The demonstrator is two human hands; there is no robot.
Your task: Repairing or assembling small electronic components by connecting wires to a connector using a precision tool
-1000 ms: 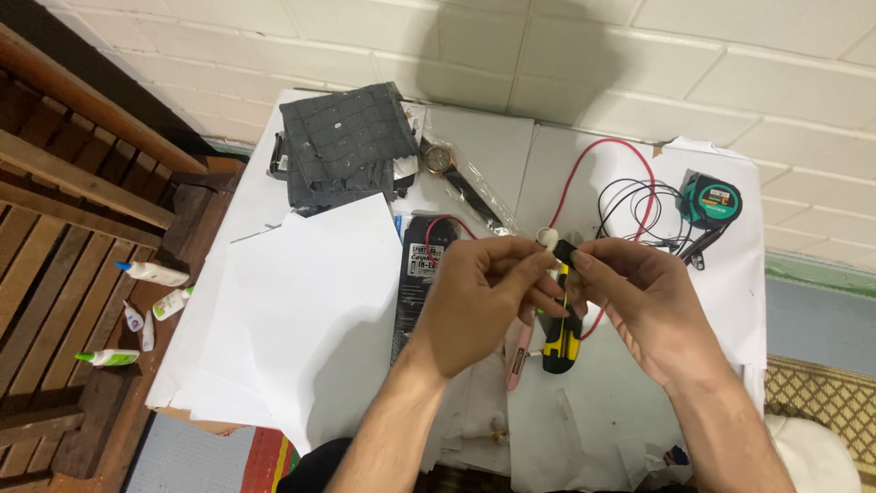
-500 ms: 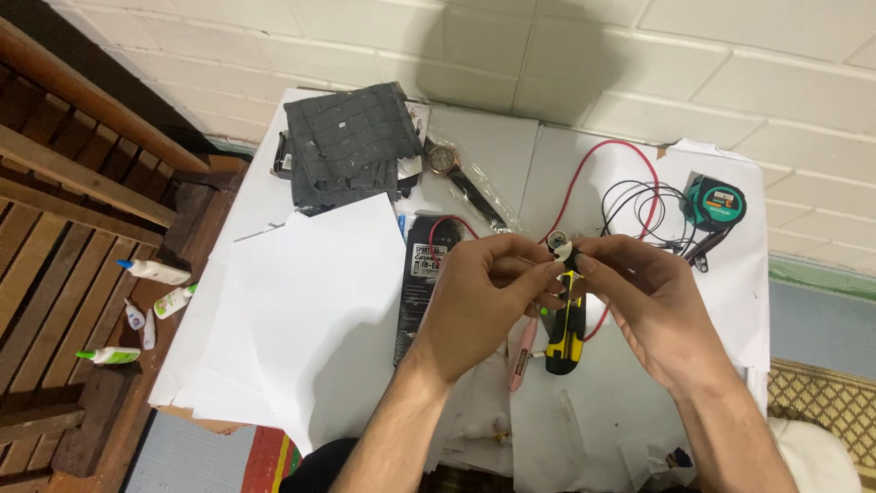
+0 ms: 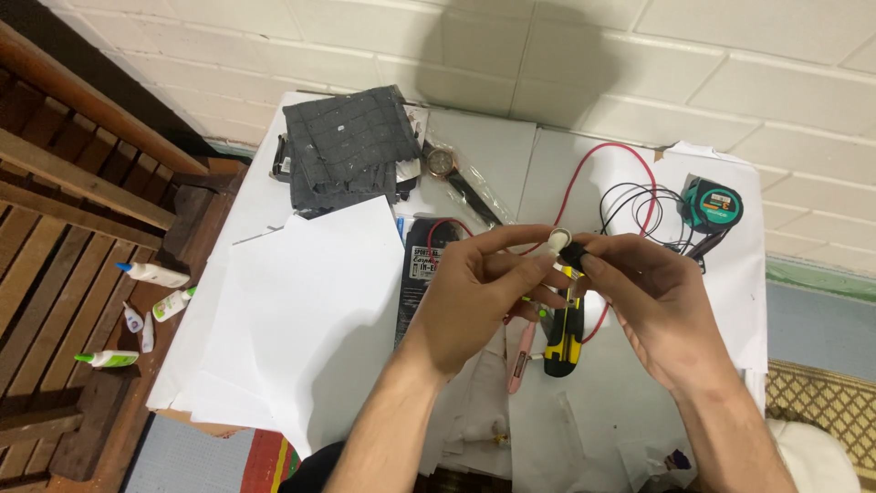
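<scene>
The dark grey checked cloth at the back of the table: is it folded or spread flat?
Folded: the dark grey checked cloth lies in a rumpled stack with layered edges.

Grey folded cloth (image 3: 345, 146) at 11 o'clock on the bench (image 3: 493, 155); wristwatch (image 3: 442, 163) just beside it. Green tape measure (image 3: 713, 204) at 2 o'clock. Glue bottles (image 3: 151, 273) at 9 o'clock.

Home hobby corner: paper-covered table (image 3: 274, 301) against tiled wall (image 3: 639, 55), wooden bench (image 3: 64, 210), glue bottles (image 3: 151, 272), wires (image 3: 630, 205).

So there's a tiny earbud-looking piece (image 3: 562, 245), white cap on one end and black body on the other, pinched up off the desk between both sets of fingertips, roughly over the desk's middle.
</scene>
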